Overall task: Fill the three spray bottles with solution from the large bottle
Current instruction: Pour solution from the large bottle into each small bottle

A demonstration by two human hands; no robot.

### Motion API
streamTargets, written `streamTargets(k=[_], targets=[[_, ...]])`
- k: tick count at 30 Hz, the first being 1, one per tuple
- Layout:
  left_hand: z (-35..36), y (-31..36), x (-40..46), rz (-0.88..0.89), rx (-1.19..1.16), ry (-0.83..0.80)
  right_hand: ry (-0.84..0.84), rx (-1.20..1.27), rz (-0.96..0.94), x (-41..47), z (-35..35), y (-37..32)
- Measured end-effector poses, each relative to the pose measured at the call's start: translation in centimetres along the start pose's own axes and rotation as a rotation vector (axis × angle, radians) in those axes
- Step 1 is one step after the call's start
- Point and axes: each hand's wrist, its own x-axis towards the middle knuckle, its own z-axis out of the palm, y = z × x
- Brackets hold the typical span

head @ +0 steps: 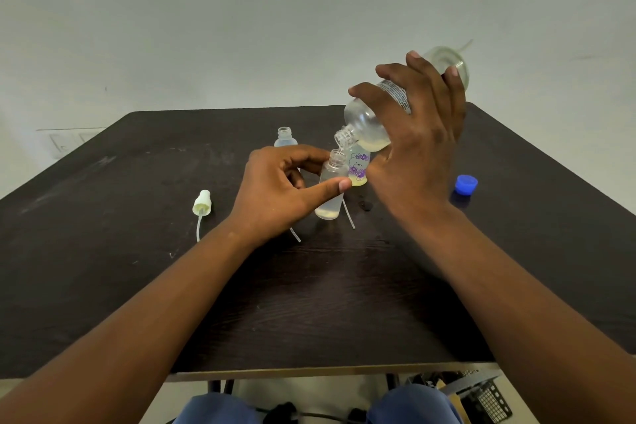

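Right hand: our right hand [413,134] is wrapped around the body of the large bottle [375,120], tipped neck-down over the table [137,251].
Left hand: our left hand [278,189] pinches the clear spray bottle [331,193] between thumb and fingers, keeping it upright under the pour.
Where the solution is: a thin stream falls from the large bottle's mouth into the clear spray bottle's neck; pale liquid sits low in it.
Other bottles: the printed spray bottle [358,167] stands just behind, with yellowish liquid inside; a third spray bottle [285,138] stands open further back.
Handling, large bottle: we judge it light now, mostly drained, smooth and clear; a grip mid-body gives the best tilt control.
Handling, small bottle: light, thin plastic and easy to tip, so we hold it at the shoulder, not squeezing.
Loose parts: a spray head [202,205] with its dip tube lies to the left; a blue cap [466,184] lies to the right.
Hard to make out: the fill level of the third bottle; two more dip tubes show near the clear bottle, their heads hidden by our hands; the large bottle's label is unreadable.
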Motion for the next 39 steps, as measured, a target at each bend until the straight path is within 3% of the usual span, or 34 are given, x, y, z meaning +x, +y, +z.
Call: streamTargets(k=[39], targets=[[0.12, -0.04, 0.01, 0.005, 0.002, -0.018, 0.022, -0.028, -0.036, -0.12, 0.18, -0.01]])
